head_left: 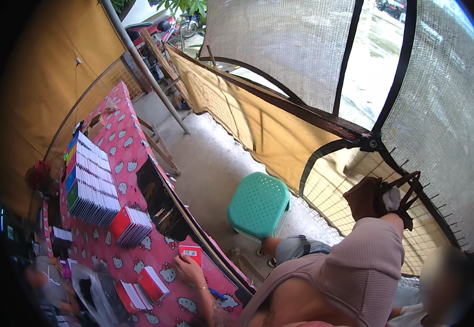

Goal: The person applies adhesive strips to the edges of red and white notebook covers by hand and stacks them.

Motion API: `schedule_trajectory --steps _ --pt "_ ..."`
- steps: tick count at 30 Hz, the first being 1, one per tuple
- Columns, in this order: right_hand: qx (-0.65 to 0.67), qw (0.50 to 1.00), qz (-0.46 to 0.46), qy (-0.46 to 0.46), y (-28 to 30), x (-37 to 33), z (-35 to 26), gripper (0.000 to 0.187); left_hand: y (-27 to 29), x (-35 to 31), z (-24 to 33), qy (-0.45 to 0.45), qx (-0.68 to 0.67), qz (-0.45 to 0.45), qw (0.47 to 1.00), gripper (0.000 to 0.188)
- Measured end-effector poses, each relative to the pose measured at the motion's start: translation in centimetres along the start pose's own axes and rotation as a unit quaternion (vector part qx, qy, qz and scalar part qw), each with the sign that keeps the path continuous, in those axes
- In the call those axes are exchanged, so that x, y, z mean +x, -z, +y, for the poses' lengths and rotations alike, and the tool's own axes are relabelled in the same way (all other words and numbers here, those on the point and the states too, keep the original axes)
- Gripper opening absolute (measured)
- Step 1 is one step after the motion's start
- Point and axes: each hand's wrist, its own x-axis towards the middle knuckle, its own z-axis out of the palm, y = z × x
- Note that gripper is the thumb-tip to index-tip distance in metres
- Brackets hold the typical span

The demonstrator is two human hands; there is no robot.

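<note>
I am viewing the station through the head camera, and I am listing items from largest to smallest.

1. The mesh screen (444, 125) is closing off the right side, and a brown bag (369, 199) is hanging against it by dark straps, which is keeping the bag off the floor.
2. The desk (130, 136), covered with a pink patterned cloth, is running from the lower centre toward the upper left.
3. A green plastic stool (258, 204) is standing on the concrete floor between the desk and the screen.
4. Rows of small flat packs (89, 180) are standing on edge in tight files on the desk, spines outward, probably so that the colours are staying sorted. A red-and-white batch (132, 224) is leaning just beside them.
5. The red packet (190, 253) is lying flat near the desk's floor-side edge. Its long axis is pointing roughly away from the person, toward the stacked rows.
6. The left hand (189, 270) is closing narrowly on the near edge of the red packet, apparently pinning it to the cloth.
7. The right hand (392, 200) is reaching up into the brown bag. The straps and flap are covering the fingers, so I cannot tell whether it is open or gripping.
</note>
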Motion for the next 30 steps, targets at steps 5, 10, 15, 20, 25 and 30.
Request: schedule_trajectory --steps 5,10,15,20,25,30 --pt "-0.001 1.0 0.003 0.005 0.3 0.4 -0.8 0.058 -0.2 0.1 -0.7 -0.004 -0.002 -0.003 1.0 0.025" --pt "-0.005 1.0 0.002 0.01 0.5 0.7 -1.2 0.057 -0.2 -0.2 -0.6 0.008 -0.005 -0.02 1.0 0.029" --pt "-0.007 1.0 0.006 0.011 0.6 0.6 -1.6 0.057 -0.2 0.0 -0.5 -0.002 -0.002 -0.016 1.0 0.026" --pt "-0.005 1.0 0.012 0.014 0.6 0.4 -1.9 0.057 0.0 0.1 -0.7 -0.009 -0.008 -0.013 1.0 0.025" --pt "-0.001 1.0 0.018 0.013 0.8 0.1 -2.1 0.056 -0.4 0.2 -0.8 -0.023 -0.006 0.0 1.0 0.025" --pt "-0.003 1.0 0.023 0.02 1.3 -0.3 -2.2 0.056 -0.3 0.0 -0.5 -0.02 -0.01 0.003 1.0 0.026"
